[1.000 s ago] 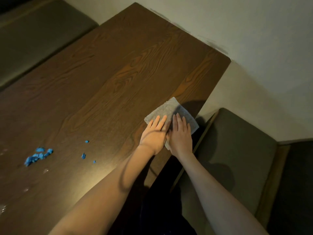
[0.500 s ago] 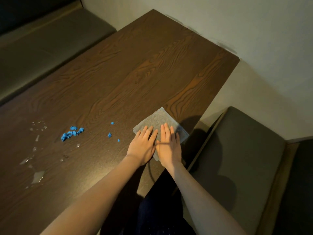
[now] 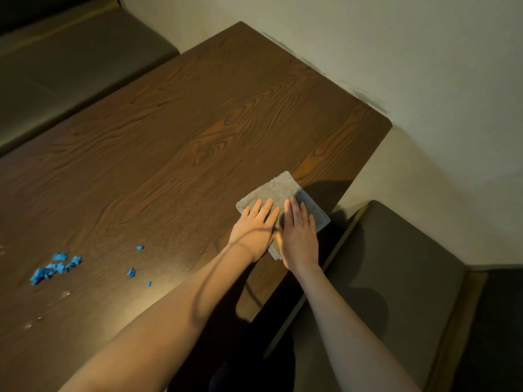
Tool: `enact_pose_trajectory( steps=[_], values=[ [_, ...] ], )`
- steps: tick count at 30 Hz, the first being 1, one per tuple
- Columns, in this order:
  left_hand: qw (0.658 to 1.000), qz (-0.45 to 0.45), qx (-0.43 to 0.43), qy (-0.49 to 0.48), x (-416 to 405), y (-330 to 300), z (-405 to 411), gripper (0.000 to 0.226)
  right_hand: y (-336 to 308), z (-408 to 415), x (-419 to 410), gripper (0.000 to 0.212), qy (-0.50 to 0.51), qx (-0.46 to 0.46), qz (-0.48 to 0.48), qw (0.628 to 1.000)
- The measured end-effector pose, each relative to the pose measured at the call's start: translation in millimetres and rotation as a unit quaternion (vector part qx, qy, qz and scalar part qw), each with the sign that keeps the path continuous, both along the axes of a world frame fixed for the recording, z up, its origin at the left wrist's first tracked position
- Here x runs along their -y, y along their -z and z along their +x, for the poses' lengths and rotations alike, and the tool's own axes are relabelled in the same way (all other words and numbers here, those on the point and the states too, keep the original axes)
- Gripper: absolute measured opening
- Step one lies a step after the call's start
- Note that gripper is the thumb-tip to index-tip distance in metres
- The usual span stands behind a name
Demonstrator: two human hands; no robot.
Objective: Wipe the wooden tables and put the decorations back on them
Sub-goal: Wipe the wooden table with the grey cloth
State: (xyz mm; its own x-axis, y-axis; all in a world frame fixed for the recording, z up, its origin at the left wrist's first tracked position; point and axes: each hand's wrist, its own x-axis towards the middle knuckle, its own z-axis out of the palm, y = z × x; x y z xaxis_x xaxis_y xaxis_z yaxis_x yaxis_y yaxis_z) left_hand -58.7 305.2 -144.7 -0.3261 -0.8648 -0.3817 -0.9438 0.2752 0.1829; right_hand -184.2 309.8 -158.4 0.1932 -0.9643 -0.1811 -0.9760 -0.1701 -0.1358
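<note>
- We press our left hand (image 3: 254, 232) and right hand (image 3: 298, 236) flat on the grey cloth (image 3: 280, 193), fingers straight, hands side by side.
- The cloth lies on the wooden table (image 3: 184, 131) near its right edge, its far half showing beyond our fingertips.
- Folded roughly square, one corner points away toward the wall.
- Blue scraps (image 3: 53, 268) lie well apart, to the left.
</note>
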Motion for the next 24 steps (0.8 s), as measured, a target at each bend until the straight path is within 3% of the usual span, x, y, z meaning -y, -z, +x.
enact_pose_trajectory(
  steps=[11,24],
  values=[
    [0.999,0.015,-0.046,-0.012,33.6,2.3,-23.2,0.058,0.7,-14.9,38.4,0.06,0.049,-0.022,0.026,0.998],
    [0.999,0.016,-0.051,0.001,-88.2,-9.3,38.3,0.06,-10.5,48.0,-88.5,0.064,0.065,-0.034,0.041,0.996]
  ],
)
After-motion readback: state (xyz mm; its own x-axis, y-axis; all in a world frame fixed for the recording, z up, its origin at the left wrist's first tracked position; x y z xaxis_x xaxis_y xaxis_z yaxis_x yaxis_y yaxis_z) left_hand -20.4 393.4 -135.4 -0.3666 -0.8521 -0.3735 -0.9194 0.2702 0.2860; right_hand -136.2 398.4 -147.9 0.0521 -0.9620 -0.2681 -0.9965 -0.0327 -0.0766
